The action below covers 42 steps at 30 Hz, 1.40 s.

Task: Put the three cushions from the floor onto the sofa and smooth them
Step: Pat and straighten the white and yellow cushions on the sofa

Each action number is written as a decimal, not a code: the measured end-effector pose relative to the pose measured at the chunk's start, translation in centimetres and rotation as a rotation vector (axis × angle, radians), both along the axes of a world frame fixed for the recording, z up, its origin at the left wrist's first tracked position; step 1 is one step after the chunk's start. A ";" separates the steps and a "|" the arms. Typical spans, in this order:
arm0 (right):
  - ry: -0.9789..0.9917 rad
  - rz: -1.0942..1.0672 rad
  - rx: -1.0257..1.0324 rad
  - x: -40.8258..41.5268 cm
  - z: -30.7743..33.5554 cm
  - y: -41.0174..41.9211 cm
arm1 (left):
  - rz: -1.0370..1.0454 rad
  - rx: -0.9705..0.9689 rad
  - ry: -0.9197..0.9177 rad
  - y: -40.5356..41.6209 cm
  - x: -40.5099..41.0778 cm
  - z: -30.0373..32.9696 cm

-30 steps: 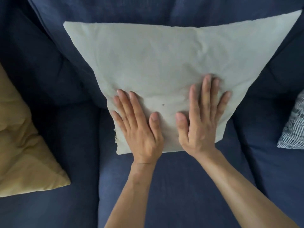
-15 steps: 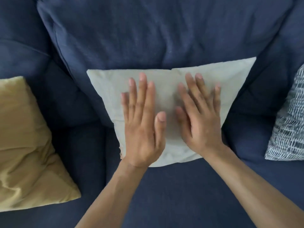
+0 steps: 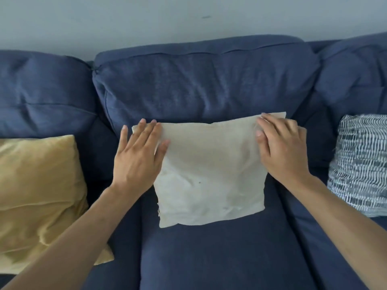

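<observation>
Fingers (image 3: 146, 132) of my left hand (image 3: 137, 158) lie flat and spread over the upper left corner of the cream cushion (image 3: 209, 174), and my right hand (image 3: 281, 151) lies just as open on its upper right corner, neither one gripping, while the cushion leans on the middle back pad of the blue sofa (image 3: 209, 258), between the mustard cushion (image 3: 39, 195) and the patterned cushion (image 3: 360, 164). I judge it light, soft and limp, its cover creasing easily, so I would take it by the top corners or side seams and press with flat palms. I can read no label, brand or writing anywhere.
</observation>
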State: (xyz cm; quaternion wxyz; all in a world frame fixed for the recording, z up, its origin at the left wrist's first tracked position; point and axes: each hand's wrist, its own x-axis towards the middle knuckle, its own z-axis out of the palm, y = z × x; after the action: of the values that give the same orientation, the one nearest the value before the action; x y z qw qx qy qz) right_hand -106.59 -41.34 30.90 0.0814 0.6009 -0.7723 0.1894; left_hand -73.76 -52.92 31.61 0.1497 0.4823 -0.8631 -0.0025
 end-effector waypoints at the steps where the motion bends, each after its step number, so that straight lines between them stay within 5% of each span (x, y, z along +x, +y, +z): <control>1: -0.002 0.014 0.021 -0.2 1.0 -0.1 | 0.003 -0.072 0.052 -0.3 -0.1 0.6; 9: -0.216 0.083 0.344 -0.7 3.4 -2.8 | 0.037 0.076 -0.046 -2.0 -2.7 1.3; 16: -0.210 0.069 0.180 -1.2 5.7 -3.6 | 0.094 -0.063 0.043 -2.7 -2.7 2.5; 21: 0.101 0.120 0.107 0.3 4.2 -4.1 | 0.105 0.015 0.032 -2.2 -3.5 2.2; 26: 0.046 0.227 0.145 2.2 1.7 -5.5 | 0.040 -0.017 -0.042 -1.6 -4.7 1.6; 31: -0.015 0.222 -0.028 1.7 1.5 -5.8 | 0.034 -0.113 0.083 -1.8 -4.6 1.9; 38: 0.099 0.186 -0.099 1.9 1.3 -5.8 | 0.131 -0.066 0.009 -1.3 -5.2 1.5; 42: 0.098 0.375 -0.133 4.0 0.8 -3.1 | -0.114 -0.101 0.200 1.7 -7.6 2.3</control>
State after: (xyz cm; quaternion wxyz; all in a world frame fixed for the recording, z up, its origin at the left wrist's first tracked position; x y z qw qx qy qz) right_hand -102.61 -44.48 31.73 0.1216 0.7361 -0.6276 0.2226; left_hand -81.32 -51.25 33.88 0.2587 0.4217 -0.8689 -0.0154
